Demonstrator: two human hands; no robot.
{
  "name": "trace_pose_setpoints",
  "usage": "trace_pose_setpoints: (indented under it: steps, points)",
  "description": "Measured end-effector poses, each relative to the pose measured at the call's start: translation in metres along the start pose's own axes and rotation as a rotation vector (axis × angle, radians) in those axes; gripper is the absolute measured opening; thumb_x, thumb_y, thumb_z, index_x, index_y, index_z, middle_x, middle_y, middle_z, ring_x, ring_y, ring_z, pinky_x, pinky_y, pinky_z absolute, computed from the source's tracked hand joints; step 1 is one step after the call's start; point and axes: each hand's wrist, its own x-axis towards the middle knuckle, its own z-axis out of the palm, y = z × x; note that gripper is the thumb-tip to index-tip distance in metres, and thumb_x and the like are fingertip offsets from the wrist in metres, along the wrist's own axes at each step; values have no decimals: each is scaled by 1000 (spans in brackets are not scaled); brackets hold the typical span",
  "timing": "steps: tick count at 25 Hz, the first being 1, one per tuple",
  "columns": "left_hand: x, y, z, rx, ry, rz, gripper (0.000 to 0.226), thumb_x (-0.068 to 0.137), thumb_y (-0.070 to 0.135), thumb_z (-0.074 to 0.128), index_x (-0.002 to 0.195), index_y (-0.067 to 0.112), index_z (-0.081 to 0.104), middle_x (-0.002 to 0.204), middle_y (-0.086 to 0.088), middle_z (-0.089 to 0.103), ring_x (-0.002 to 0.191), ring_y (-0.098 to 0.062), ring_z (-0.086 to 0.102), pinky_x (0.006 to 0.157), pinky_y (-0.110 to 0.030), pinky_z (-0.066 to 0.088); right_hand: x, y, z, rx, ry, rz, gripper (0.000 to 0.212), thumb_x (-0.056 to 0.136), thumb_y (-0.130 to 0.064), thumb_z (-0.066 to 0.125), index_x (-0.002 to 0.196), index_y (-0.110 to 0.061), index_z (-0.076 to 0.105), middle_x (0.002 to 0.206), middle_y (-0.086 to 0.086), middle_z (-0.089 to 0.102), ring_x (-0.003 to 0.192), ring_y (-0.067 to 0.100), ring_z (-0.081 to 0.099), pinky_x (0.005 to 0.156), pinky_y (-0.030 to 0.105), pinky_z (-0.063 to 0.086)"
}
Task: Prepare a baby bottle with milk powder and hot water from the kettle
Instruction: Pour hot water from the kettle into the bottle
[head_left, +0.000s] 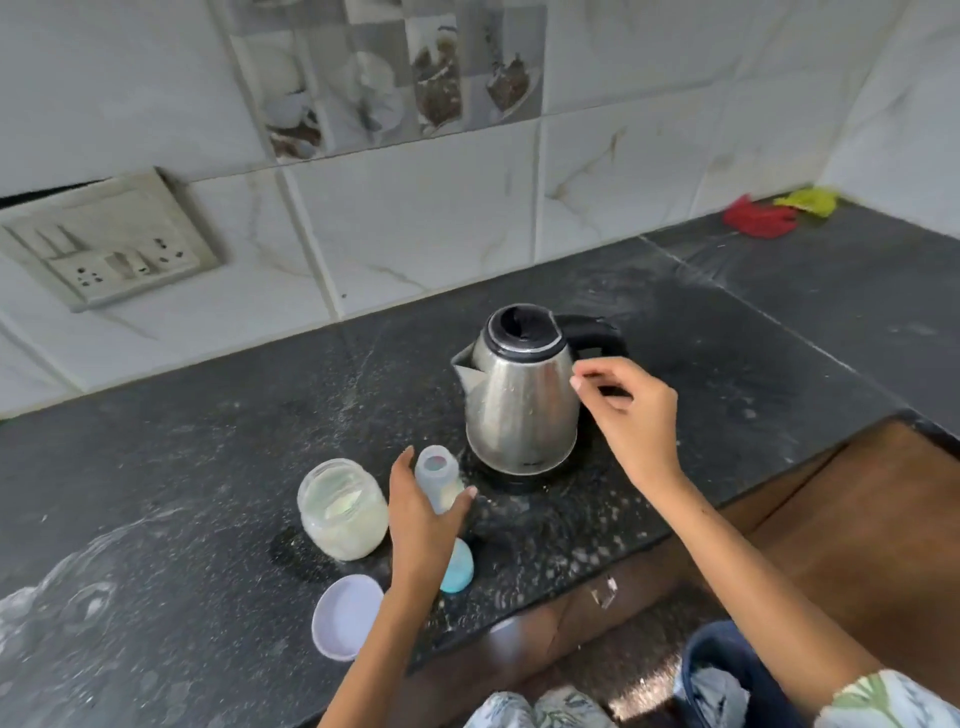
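Bottle: one clear baby bottle (437, 475), upright on the dark counter (208, 441), long axis vertical, open mouth up; pale powder visible in its lower part. It stands just in front of the kettle, between jar and kettle base.
Left hand: left hand (421, 512) wraps the bottle from the near side, thumb on the left wall, fingers curled round the right; grip closed on the bottle.
Kettle: one steel kettle (522, 395), upright on its black base, lid closed; spout points left, black handle points right and away toward the wall.
Right hand: right hand (631, 415) in the air just beside the kettle's right flank, in front of the handle; fingers loosely curled, holding nothing. Whether a fingertip touches the steel: cannot tell.
Jar: one clear glass jar (343, 509), upright, open, roughly half full of pale powder; just left of the bottle.
Lids: two loose pieces on the counter near the front edge. One lilac lid (347, 616) lying open side up; one blue cap (458, 567), partly hidden behind the left wrist.
Background: one wall socket plate (111, 241) at left; one red cloth (759, 218) and one yellow-green cloth (808, 200) in the far right corner.
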Motion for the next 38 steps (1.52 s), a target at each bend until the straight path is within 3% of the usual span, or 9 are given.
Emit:
trace_pose_setpoints:
  steps: [3, 8, 12, 16, 19, 23, 27, 30, 38]
  points:
    - [9, 2, 8, 40, 41, -16, 77, 71, 23, 84, 134, 12, 41, 127, -6, 57, 115, -25, 54, 92, -29, 42, 36, 19, -11, -79, 29, -157, 19, 84, -7, 74, 103, -5, 71, 101, 3, 70, 97, 12, 67, 83, 31, 58]
    - [12, 4, 18, 23, 168, -19, 56, 68, 15, 86, 111, 24, 50, 97, 5, 61, 93, -23, 59, 75, -29, 46, 82, 52, -17, -160, -166, -296, 40, 76, -18, 82, 112, -7, 67, 113, 5, 63, 108, 14, 60, 95, 25, 48]
    - [12, 4, 27, 4, 262, -82, 57, 66, 9, 87, 111, 13, 52, 93, 3, 60, 83, -20, 57, 65, -24, 39, 112, 68, -22, -61, -479, -135, 40, 72, -26, 84, 107, -17, 68, 103, -7, 70, 99, 5, 64, 90, 28, 51]
    - [14, 8, 32, 2, 332, -122, 55, 61, 12, 90, 101, 14, 52, 88, 6, 60, 78, -17, 56, 63, -22, 39, 131, 78, -17, 156, -694, -21, 42, 68, -20, 87, 106, -17, 70, 100, -3, 74, 96, 11, 69, 87, 26, 53]
    - [15, 12, 35, -1, 352, -117, 54, 59, 11, 91, 99, 16, 55, 89, 11, 62, 82, -11, 59, 68, -21, 42, 134, 82, -13, 314, -725, -1, 48, 64, -5, 88, 108, -11, 72, 102, 0, 76, 97, 13, 71, 86, 21, 52]
    - [21, 27, 40, -12, 359, -87, 54, 60, 10, 91, 102, 20, 58, 93, 16, 64, 89, 2, 60, 72, -12, 42, 125, 86, -14, 437, -691, 65, 48, 60, 6, 86, 105, -4, 73, 88, -6, 78, 77, 4, 71, 64, 10, 50]
    - [29, 38, 46, -1, 350, -62, 56, 60, 10, 90, 104, 24, 59, 95, 19, 65, 88, 6, 61, 70, -6, 43, 131, 76, -20, 498, -660, 29, 48, 53, -4, 89, 99, -12, 76, 95, 1, 79, 91, 17, 74, 81, 24, 57]
    - [34, 40, 47, 2, 360, -50, 57, 59, 10, 91, 104, 26, 60, 94, 19, 67, 89, 12, 60, 71, -3, 43, 139, 65, -25, 487, -690, -2, 48, 49, -8, 89, 95, -15, 76, 92, -3, 79, 87, 14, 75, 80, 21, 56]
    - [34, 40, 49, 23, 332, -18, 58, 57, 10, 91, 102, 32, 61, 93, 18, 70, 87, 6, 64, 76, -11, 48, 148, 40, -39, 355, -759, -84, 49, 47, -17, 93, 94, -17, 78, 88, -5, 79, 84, 12, 75, 80, 21, 57]
